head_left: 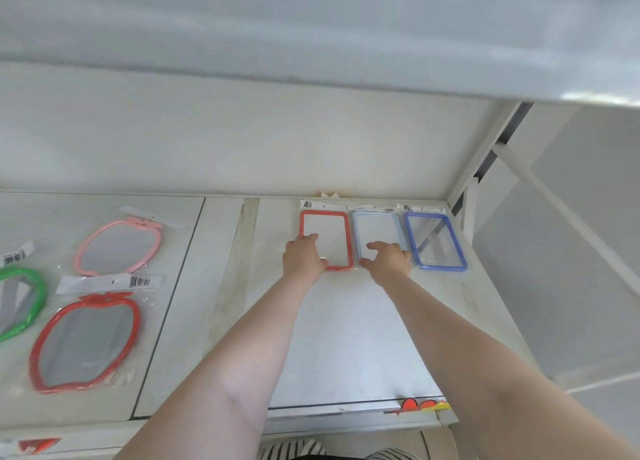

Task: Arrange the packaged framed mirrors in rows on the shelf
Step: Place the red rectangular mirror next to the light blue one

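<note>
The left hand (304, 258) lies flat, fingers spread, on the red-framed mirror (325, 239); the right hand (388, 260) presses likewise on the pale-blue mirror (377, 231) just beside it, itself next to the blue mirror (434, 241). A sideways nudge likely overlaps the slippery packets.

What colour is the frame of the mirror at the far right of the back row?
Blue. The mirror shows clearly in the head view, beside the right hand.

A shop: barcoded packaged mirrors (326, 239) on white shelf (346, 338).
</note>
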`<state>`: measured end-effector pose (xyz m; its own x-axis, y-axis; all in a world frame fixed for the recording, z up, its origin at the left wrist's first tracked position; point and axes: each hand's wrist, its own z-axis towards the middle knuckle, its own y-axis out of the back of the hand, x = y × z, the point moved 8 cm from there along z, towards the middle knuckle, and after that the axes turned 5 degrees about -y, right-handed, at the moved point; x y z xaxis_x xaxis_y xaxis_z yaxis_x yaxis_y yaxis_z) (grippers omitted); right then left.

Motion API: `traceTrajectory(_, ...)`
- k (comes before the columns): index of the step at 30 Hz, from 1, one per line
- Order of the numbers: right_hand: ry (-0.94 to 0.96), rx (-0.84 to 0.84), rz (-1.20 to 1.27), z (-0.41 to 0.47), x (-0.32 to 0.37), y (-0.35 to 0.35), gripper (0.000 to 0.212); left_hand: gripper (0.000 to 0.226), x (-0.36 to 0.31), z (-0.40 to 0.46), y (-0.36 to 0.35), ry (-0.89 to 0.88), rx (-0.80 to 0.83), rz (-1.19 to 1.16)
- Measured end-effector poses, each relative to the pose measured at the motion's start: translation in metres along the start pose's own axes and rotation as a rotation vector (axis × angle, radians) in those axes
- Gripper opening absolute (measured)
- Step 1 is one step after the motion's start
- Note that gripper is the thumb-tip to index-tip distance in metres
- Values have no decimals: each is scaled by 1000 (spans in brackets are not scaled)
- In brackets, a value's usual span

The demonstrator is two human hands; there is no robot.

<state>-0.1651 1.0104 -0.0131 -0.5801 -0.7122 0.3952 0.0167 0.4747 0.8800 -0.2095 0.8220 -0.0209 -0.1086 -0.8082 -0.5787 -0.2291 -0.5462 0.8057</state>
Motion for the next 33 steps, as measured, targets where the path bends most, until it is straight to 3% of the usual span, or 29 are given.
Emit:
traceTrajectory(5, 76, 91, 140, -37, 5, 9, 38, 50, -18, -33, 14, -72, 33, -21)
traceTrajectory(13, 298, 151, 105, -113, 16, 13, 37, 50, -12, -116, 46, -86, -9, 79)
traceTrajectory(27, 551, 302, -40, -304, 21, -48, 42, 56, 71, -340, 61, 164, -46, 154)
traceTrajectory(33, 638, 351, -94, -373, 57, -79, 42, 54, 125, -400, 98, 240, -151, 132)
